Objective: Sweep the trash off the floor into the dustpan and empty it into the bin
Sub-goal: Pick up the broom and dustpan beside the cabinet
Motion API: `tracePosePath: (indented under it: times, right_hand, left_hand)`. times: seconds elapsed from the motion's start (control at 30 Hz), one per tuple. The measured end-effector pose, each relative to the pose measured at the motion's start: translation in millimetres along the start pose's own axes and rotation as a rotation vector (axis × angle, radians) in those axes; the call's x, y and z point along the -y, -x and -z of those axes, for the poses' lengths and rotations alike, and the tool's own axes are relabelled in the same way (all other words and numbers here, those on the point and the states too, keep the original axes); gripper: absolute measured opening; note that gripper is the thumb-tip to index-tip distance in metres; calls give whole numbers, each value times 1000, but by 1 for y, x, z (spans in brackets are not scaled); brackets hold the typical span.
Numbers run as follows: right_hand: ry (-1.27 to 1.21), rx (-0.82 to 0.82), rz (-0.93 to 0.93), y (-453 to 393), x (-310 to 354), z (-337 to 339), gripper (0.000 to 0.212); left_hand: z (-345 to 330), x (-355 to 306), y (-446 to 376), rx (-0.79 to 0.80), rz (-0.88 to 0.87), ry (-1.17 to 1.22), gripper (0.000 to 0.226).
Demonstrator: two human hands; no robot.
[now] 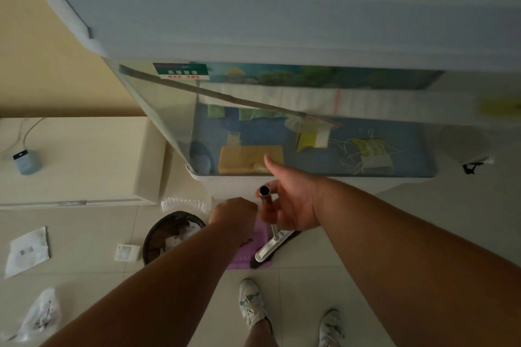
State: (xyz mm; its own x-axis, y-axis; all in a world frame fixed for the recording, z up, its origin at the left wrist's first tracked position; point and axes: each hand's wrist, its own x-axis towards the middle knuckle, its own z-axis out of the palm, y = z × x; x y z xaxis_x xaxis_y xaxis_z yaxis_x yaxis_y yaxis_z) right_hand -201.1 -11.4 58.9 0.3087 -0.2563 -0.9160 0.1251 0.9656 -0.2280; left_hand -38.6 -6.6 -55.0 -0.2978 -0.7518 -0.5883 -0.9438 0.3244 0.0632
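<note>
paper scraps (28, 251) on floor, far left | bin (169, 234) left of dustpan (253, 251) | left hand (234, 211) clenched, contents hidden | right hand (293, 200) loosely grasping near-vertical broom handle (265, 194), brush head (275, 246) over dustpan | scraps lie leftward; left hand nearer.

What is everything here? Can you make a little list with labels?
left hand: closed fist above the purple dustpan
right hand: loosely around the broom handle, thumb up
broom head: white, on the dustpan
bin: dark, paper inside
floor trash: white paper, small card, plastic bag
</note>
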Motion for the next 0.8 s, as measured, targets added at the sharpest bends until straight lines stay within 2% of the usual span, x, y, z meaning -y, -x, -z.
tracePosePath:
  times: [0.1, 0.17, 0.27, 0.33, 0.4, 0.5, 0.8]
  right_hand:
    - [-178, -88, -76, -6, -19, -4, 24]
    - [-310, -126, -103, -12, -30, -12, 10]
    - [-529, -215, -52, -17, -40, -18, 13]
    - [-576, -227, -23, -18, -48, -11, 25]
    - [-558, -192, -11, -14, -56, -3, 33]
    - [-510, -161, -26, -6, -67, 9, 32]
    - [-279, -64, -15, 33, -112, 26, 31]
  left_hand:
    - [-1, 3, 4, -18, 0, -39, 27]
    - [0, 3, 9, -35, 8, -40, 26]
    - [-6, 3, 23, -68, 7, -62, 27]
    - [-12, 2, 36, -84, -17, -89, 26]
    - [-19, 0, 46, -96, -44, -106, 25]
    - [-28, -10, 60, -120, -26, -125, 26]
    - [-58, -56, 130, -194, 189, -47, 26]
